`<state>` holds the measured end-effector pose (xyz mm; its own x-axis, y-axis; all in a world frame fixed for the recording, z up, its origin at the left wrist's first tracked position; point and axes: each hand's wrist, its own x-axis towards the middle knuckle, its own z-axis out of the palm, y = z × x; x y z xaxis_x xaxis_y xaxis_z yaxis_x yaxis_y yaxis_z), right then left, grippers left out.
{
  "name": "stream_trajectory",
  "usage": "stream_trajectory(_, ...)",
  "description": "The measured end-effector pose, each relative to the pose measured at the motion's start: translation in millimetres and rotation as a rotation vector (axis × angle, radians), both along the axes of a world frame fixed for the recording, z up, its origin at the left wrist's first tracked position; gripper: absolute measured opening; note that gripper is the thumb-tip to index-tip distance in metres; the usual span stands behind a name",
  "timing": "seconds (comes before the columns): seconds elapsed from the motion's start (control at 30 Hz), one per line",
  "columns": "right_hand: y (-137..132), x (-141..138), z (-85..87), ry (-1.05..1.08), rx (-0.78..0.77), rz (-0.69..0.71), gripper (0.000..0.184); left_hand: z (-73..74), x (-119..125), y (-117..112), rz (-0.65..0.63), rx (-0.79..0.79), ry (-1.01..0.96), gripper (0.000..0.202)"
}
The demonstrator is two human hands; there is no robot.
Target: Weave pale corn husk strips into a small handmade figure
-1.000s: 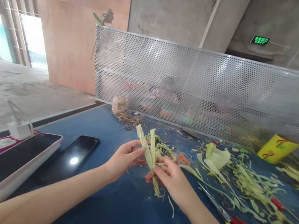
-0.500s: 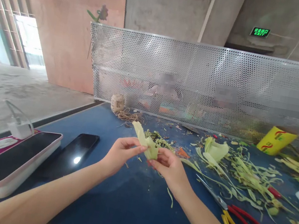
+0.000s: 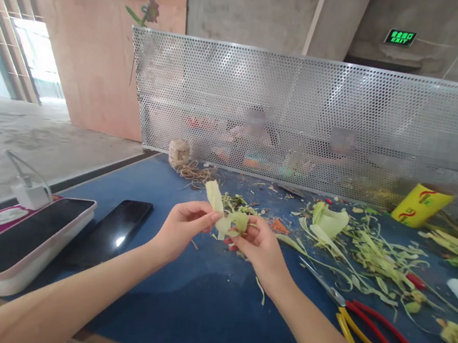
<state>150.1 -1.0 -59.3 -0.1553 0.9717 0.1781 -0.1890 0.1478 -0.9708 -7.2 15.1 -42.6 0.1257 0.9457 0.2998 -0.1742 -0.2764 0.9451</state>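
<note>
Clock dial centred on the pale green leaf strip, 12 pointing away from the wearer.

Strip: hanging between the two hands, just above the blue tabletop; its flat end is pointing toward 11, its other end is curling over toward 3.

Left hand, at 9: thumb and forefinger are pinching the strip near its middle. Right hand, at 4: thumb and fingers are grasping the curled end; the lower fingers are partly hiding behind it, so their exact contact is not showing.

Surroundings: small green clippings are lying just beyond the strip, toward 1. A ball of twine is sitting at 10, loose strands spreading beside it. A black phone is lying flat between 8 and 9, near the left forearm. Shredded leaf strips are scattering across 3. Scissors with red and yellow handles are resting at 4, blades pointing inward. A yellow roll is leaning between 2 and 3. A perforated metal panel is standing at 12.
</note>
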Motion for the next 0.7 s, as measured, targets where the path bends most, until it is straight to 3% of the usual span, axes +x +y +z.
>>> stream_trajectory(0.1,-2,-1,2.8,0.103,0.006,-0.014,0.038,0.7,1,-3,0.032,0.024,0.115,0.017)
stream_trajectory(0.27,-4,-2,4.0,0.218,-0.029,0.079,0.028,-3.2,4,-4,0.057,0.009,0.227,0.022)
stream_trajectory(0.4,-3,1,3.4,0.279,-0.07,0.064,0.022,-3.2,4,-2,-0.011,-0.041,0.025,0.022)
stream_trajectory(0.5,0,4,2.5,0.304,-0.03,0.058,0.027,0.6,3,-1,-0.068,-0.086,-0.162,0.025)
stream_trajectory(0.6,5,9,0.2,0.267,0.094,-0.022,0.029,2.4,2,-2,-0.117,-0.082,-0.199,0.02)
stream_trajectory(0.7,9,18,-3.7,-0.01,0.406,-0.226,0.025,0.2,3,-2,-0.167,-0.088,-0.209,0.014)
